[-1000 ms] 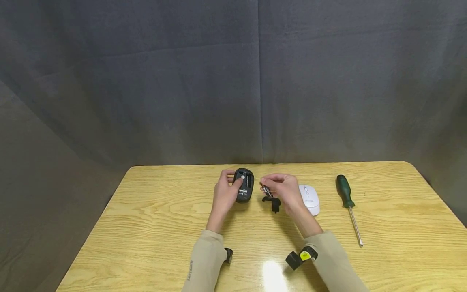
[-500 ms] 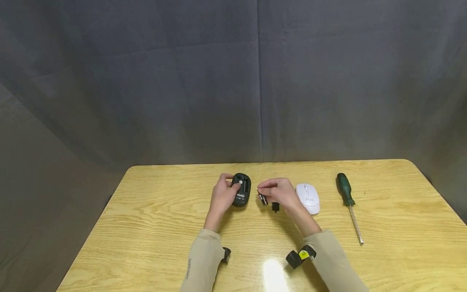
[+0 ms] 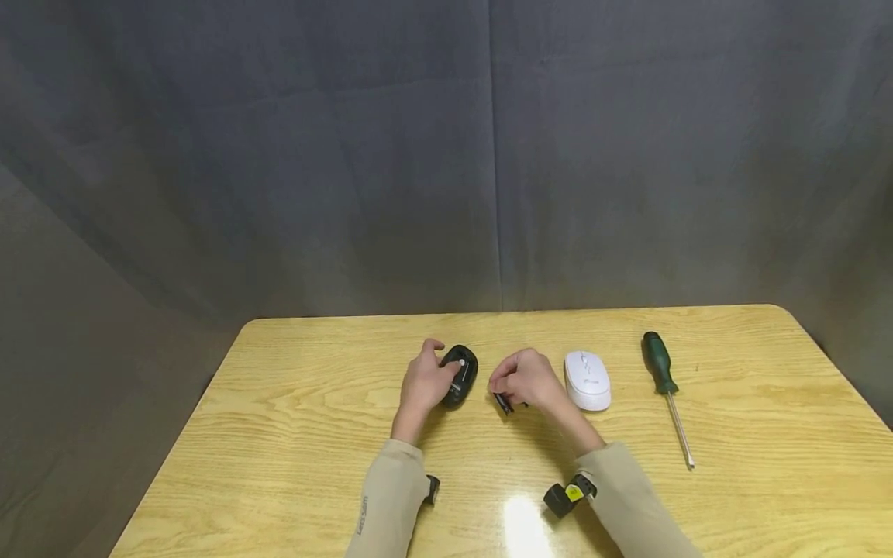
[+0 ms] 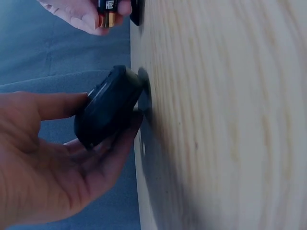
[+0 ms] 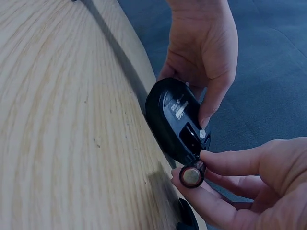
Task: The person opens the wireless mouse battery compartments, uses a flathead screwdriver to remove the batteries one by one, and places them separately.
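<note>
My left hand (image 3: pixel 423 385) holds a black computer mouse (image 3: pixel 460 380) between thumb and fingers, just above the table. Its underside faces up; an uncovered battery slot, a white label and a round pale spot show in the right wrist view. Close to the mouse's right, my right hand (image 3: pixel 528 378) pinches a dark AA-type battery (image 5: pixel 192 176) between thumb and fingertips. The battery's copper-coloured end (image 4: pixel 107 20) shows in the left wrist view. A small black part (image 5: pixel 188 215), perhaps the mouse's battery cover, lies below my right hand and is mostly hidden in the head view.
A white mouse (image 3: pixel 587 380) lies right of my right hand. Farther right is a screwdriver (image 3: pixel 657 363) with a green handle, its blade toward me. The wooden table (image 3: pixel 300 434) ends at a grey curtain (image 3: pixel 349 194) behind.
My left hand has brought the mouse a little toward me and tilted it. My right hand has moved slightly nearer me with the battery, now covering most of the small black part.
</note>
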A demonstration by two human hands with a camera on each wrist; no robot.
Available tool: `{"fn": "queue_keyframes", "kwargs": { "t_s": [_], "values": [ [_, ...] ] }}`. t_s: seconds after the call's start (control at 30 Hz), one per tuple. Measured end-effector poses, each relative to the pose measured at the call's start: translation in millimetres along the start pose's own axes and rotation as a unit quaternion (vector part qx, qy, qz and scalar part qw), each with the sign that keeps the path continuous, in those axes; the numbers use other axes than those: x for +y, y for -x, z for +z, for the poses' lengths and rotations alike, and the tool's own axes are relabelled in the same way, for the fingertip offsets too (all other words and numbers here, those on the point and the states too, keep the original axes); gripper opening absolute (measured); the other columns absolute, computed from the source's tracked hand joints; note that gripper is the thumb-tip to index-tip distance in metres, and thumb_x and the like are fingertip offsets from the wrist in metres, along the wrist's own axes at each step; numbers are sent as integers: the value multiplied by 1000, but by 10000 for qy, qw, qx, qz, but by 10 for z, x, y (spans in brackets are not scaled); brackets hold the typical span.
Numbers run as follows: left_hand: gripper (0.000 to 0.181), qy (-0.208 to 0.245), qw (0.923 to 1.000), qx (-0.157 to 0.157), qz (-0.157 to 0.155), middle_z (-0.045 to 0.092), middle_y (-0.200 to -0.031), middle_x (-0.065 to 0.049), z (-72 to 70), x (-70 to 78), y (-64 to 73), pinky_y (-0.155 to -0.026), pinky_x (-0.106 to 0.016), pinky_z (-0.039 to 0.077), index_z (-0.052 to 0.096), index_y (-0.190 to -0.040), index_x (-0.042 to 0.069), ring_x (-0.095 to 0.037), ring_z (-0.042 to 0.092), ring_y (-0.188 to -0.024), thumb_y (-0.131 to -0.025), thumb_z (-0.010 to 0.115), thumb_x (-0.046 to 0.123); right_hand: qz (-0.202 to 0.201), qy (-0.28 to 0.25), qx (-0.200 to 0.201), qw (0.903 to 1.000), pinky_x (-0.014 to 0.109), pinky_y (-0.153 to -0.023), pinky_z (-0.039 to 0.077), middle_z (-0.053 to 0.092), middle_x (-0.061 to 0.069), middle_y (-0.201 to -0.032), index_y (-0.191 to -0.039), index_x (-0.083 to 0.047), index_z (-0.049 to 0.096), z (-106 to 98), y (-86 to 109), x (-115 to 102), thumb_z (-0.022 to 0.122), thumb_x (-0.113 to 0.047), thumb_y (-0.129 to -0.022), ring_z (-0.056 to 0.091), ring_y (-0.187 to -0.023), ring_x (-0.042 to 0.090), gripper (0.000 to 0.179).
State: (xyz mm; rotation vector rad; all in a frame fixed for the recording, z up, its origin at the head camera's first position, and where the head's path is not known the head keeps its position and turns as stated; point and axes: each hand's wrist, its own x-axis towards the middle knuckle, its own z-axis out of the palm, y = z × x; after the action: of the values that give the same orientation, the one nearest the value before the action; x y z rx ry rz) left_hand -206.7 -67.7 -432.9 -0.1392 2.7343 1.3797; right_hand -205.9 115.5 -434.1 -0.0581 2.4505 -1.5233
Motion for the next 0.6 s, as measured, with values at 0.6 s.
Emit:
{"fn": "queue_keyframes", "kwargs": {
  "t_s": [0.6],
  "values": [
    [35,-786,9968,128,51,67,-115,-22,6,9,20,-85,-48,53,63,-131,-2,-34,64,-100,-100,67,16,-151,300,-53,9994,30,-58,60,74,10,-76,-80,8,75,68,3,13,73,9,-84,69,-59,17,5]
  ]
}}
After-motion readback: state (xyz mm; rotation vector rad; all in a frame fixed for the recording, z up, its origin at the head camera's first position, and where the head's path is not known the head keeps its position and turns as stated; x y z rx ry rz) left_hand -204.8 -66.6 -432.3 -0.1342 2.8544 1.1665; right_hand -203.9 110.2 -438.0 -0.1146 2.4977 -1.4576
